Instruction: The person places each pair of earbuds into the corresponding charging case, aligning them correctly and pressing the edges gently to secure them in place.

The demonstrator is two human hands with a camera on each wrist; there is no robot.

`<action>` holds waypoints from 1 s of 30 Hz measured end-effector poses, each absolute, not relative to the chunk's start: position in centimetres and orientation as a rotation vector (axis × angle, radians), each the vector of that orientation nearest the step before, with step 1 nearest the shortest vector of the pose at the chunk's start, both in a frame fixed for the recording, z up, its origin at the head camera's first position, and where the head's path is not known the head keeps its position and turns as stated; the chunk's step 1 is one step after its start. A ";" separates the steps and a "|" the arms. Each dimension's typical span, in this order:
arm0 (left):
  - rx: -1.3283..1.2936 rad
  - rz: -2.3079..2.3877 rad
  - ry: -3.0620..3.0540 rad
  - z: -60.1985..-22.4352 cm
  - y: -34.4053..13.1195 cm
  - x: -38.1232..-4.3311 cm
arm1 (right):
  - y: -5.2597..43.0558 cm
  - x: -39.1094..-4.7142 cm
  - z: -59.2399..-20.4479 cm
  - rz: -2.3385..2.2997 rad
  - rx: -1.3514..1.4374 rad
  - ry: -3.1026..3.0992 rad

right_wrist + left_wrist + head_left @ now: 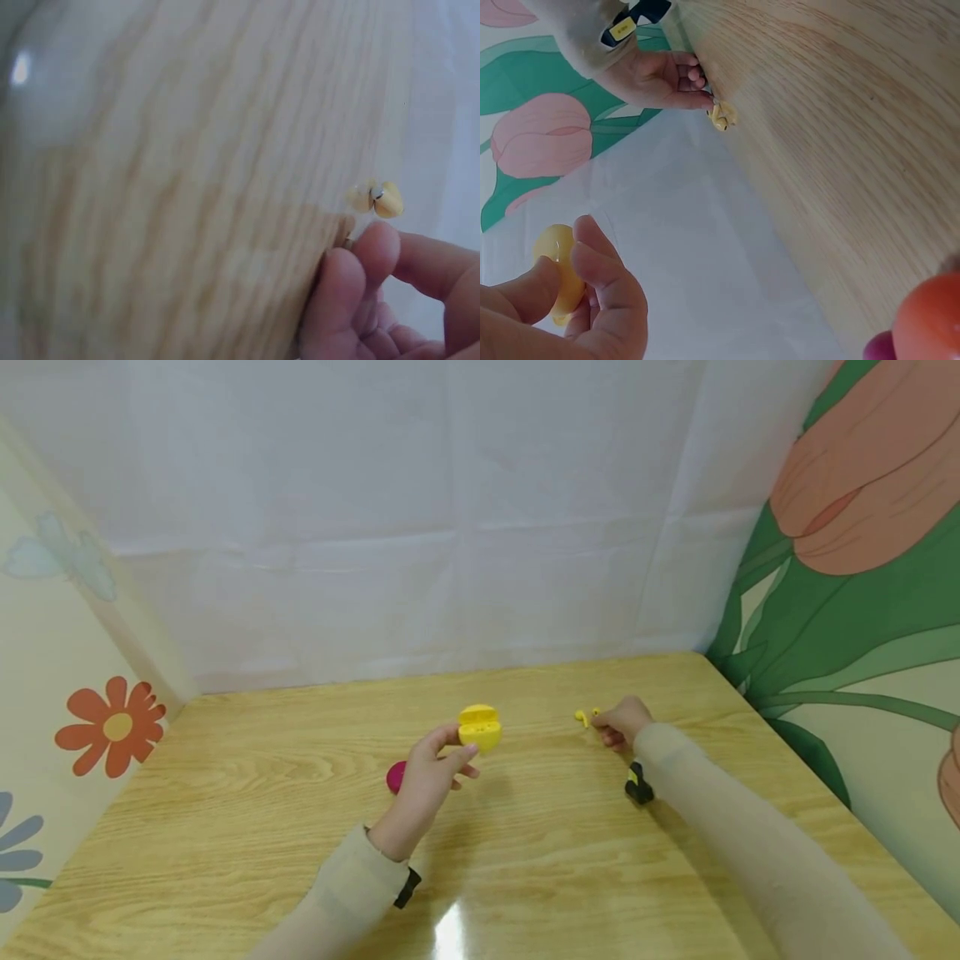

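Note:
My left hand [423, 785] holds a small yellow earbud case [480, 731] above the table, its lid raised. In the left wrist view the case [568, 270] sits between thumb and fingers. Over at the table's right, my right hand [624, 722] has thumb and forefinger together at a yellow earbud [596, 712], whose lower part the fingertips hide. A second yellow earbud [581, 717] lies just left of it. Close up in the right wrist view, a yellow earbud [388, 201] shows just beyond the fingertips.
A magenta round object [394, 777] lies on the wooden table [262, 802], partly behind my left hand. An orange round object [934, 322] shows beside it in the left wrist view. A white sheet [337, 593] hangs along the far edge; a flower-painted wall [885, 635] stands right.

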State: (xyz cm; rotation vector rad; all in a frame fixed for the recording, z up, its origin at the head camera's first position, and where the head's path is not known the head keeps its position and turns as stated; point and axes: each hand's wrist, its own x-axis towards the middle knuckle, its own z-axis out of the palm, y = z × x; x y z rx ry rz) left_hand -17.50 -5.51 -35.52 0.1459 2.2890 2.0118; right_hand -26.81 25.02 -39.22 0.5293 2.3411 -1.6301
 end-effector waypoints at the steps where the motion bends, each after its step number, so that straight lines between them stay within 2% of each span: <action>1: 0.145 2.012 2.289 -35.5 -5.5 -17.5 | 25.1 -26.9 -39.3 -1.627 0.539 2.341; 23: 0.140 2.023 2.288 -35.5 -6.3 -17.2 | 25.2 -26.6 -39.2 -1.674 0.534 2.306; 30: 0.148 2.030 2.293 -35.5 -6.5 -17.1 | 25.7 -25.3 -38.1 -1.716 0.419 2.253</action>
